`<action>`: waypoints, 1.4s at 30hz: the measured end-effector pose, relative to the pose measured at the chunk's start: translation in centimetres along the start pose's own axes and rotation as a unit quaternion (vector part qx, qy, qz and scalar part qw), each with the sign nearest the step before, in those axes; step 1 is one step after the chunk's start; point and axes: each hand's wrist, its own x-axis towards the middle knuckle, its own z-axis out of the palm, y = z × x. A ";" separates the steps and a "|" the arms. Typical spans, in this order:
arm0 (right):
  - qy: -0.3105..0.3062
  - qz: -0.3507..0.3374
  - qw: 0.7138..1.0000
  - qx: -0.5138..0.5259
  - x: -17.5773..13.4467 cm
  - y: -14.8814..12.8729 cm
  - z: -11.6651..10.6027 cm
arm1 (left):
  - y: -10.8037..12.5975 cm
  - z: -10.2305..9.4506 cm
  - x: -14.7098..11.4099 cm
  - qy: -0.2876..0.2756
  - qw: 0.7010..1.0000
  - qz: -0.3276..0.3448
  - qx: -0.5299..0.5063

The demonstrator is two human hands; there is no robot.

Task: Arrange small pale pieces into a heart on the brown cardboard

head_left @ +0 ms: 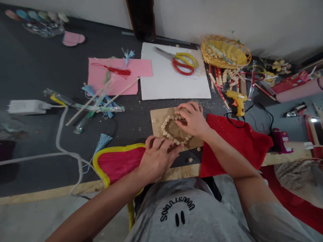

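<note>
Here's our flower ring [164, 127] on brown card [156, 129], near side of the desk [133, 124], our right hand [194, 119] pinching its far-right stretch, our left hand [157, 155] at its near edge, seemingly steadying it, grip unclear.

Ring [163, 128] lies on card [156, 134], scissors [174, 57] behind, glue gun [238, 100] right.

You are wearing a grey short-sleeved top [214, 215], its chest marked with dark lettering [185, 200] set in an arc (upside down from your head camera, with "STUDIOS" the readable part). Beneath the arc sit two slim, dark ovals [177, 220], side by side. Your right sleeve [272, 215] is loose and the same plain grey. Both forearms are bare, as are your left hand [157, 156] and right hand [193, 119].
</note>
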 end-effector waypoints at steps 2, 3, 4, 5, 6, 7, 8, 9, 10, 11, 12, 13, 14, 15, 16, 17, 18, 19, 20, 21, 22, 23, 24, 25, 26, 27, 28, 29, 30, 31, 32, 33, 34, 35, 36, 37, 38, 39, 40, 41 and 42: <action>-0.003 -0.004 1.000 0.000 0.1 -0.1 -0.1 | 0.0 0.0 0.0 0.000 1.000 -0.001 0.003; -0.004 -0.007 1.000 -0.001 0.2 -0.2 -0.1 | 0.1 0.0 0.1 0.000 1.000 -0.002 0.003; -0.004 -0.010 1.000 -0.001 0.3 -0.3 -0.1 | 0.1 0.0 0.1 0.001 1.000 -0.003 0.003; -0.004 -0.013 1.000 -0.001 0.4 -0.4 -0.1 | 0.1 0.0 0.0 0.002 1.000 -0.003 0.001; -0.004 -0.016 1.000 -0.002 0.5 -0.5 -0.1 | 0.1 0.0 0.0 0.003 1.000 -0.002 -0.001; -0.005 -0.017 1.000 -0.002 0.6 -0.5 -0.1 | 0.0 0.0 0.0 0.003 1.000 -0.002 -0.002; -0.006 -0.019 1.000 -0.004 0.7 -0.6 0.0 | 0.0 0.0 0.0 0.004 1.000 -0.002 -0.002; -0.008 -0.019 1.000 -0.005 0.7 -0.6 0.0 | 0.0 0.0 -0.1 0.003 1.000 -0.002 -0.002; -0.009 -0.019 1.000 -0.006 0.8 -0.7 0.0 | 0.0 0.1 -0.1 0.002 1.000 -0.002 0.000; -0.010 -0.019 1.000 -0.006 0.8 -0.7 0.0 | 0.0 0.1 -0.1 0.003 1.000 -0.002 0.001; -0.010 -0.019 1.000 -0.006 0.8 -0.7 0.0 | 0.0 0.1 -0.1 0.003 1.000 -0.001 0.002; -0.011 -0.018 1.000 -0.005 0.8 -0.7 0.0 | 0.0 0.2 -0.1 0.004 1.000 0.000 0.002; -0.011 -0.018 1.000 -0.006 0.8 -0.7 0.0 | 0.0 0.2 -0.1 0.006 1.000 0.000 0.001; -0.013 -0.017 1.000 -0.007 0.8 -0.7 0.0 | 0.0 0.2 -0.1 0.008 1.000 -0.001 0.000; -0.015 -0.017 1.000 -0.009 0.8 -0.7 0.0 | 0.0 0.2 -0.1 0.010 1.000 -0.001 -0.001; -0.016 -0.016 1.000 -0.011 0.8 -0.7 0.0 | 0.0 0.2 -0.1 0.012 1.000 -0.002 -0.001; -0.017 -0.016 1.000 -0.014 0.8 -0.7 0.0 | 0.0 0.2 -0.1 0.012 1.000 -0.003 -0.001; -0.017 -0.017 1.000 -0.015 0.8 -0.7 0.0 | 0.0 0.2 -0.1 0.012 1.000 -0.004 0.000; -0.015 -0.018 1.000 -0.015 0.8 -0.7 0.1 | 0.0 0.2 -0.1 0.010 1.000 -0.004 0.000; -0.012 -0.019 1.000 -0.014 0.8 -0.7 0.1 | 0.0 0.2 -0.1 0.009 1.000 -0.003 0.001; -0.008 -0.020 1.000 -0.012 0.7 -0.7 0.1 | 0.0 0.2 -0.1 0.008 1.000 -0.004 0.001; -0.006 -0.020 1.000 -0.011 0.7 -0.7 0.2 | 0.0 0.1 -0.1 0.008 1.000 -0.004 0.001; -0.005 -0.019 1.000 -0.010 0.7 -0.7 0.2 | 0.0 0.1 -0.1 0.008 1.000 -0.003 0.000; -0.007 -0.018 1.000 -0.010 0.7 -0.7 0.2 | 0.0 0.1 -0.1 0.009 1.000 -0.003 0.000; -0.009 -0.016 1.000 -0.011 0.7 -0.7 0.1 | 0.0 0.1 -0.1 0.010 1.000 -0.003 -0.001; -0.012 -0.015 1.000 -0.012 0.7 -0.7 0.1 | 0.0 0.1 -0.1 0.010 1.000 -0.002 -0.002; -0.014 -0.014 1.000 -0.013 0.7 -0.7 0.0 | 0.0 0.1 -0.1 0.011 1.000 -0.001 -0.002; -0.014 -0.014 1.000 -0.014 0.7 -0.7 -0.1 | 0.0 0.1 -0.1 0.011 1.000 -0.001 -0.003; -0.014 -0.016 1.000 -0.015 0.8 -0.8 -0.2 | 0.0 0.2 -0.1 0.010 1.000 -0.001 -0.004; -0.014 -0.019 1.000 -0.017 0.8 -0.9 -0.3 | 0.0 0.2 -0.1 0.010 1.000 -0.001 -0.004; -0.014 -0.023 0.999 -0.020 0.9 -1.0 -0.4 | 0.0 0.3 -0.2 0.010 1.000 0.000 -0.004; -0.015 -0.027 0.999 -0.024 1.0 -1.1 -0.5 | 0.0 0.3 -0.2 0.010 1.000 0.000 -0.004; -0.018 -0.032 0.999 -0.028 1.1 -1.2 -0.6 | 0.0 0.4 -0.2 0.011 1.000 -0.001 -0.003; -0.022 -0.037 0.999 -0.033 1.2 -1.3 -0.7 | 0.0 0.4 -0.2 0.013 1.000 0.000 -0.002; -0.027 -0.042 0.998 -0.037 1.3 -1.3 -0.7 | 0.0 0.4 -0.2 0.015 1.000 0.000 -0.002; -0.031 -0.047 0.998 -0.042 1.3 -1.4 -0.8 | 0.0 0.5 -0.2 0.017 1.000 0.000 -0.002; -0.035 -0.051 0.997 -0.046 1.4 -1.5 -0.8 | 0.0 0.5 -0.2 0.019 1.000 0.000 -0.003; -0.038 -0.054 0.997 -0.050 1.4 -1.5 -0.8 | 0.0 0.5 -0.2 0.021 1.000 -0.001 -0.004; -0.040 -0.057 0.996 -0.054 1.4 -1.5 -0.8 | 0.0 0.5 -0.2 0.023 1.000 -0.001 -0.005; -0.042 -0.057 0.996 -0.057 1.4 -1.5 -0.8 | 0.0 0.6 -0.2 0.025 1.000 -0.003 -0.006; -0.043 -0.057 0.996 -0.060 1.4 -1.5 -0.8 | 0.0 0.6 -0.2 0.025 1.000 -0.003 -0.007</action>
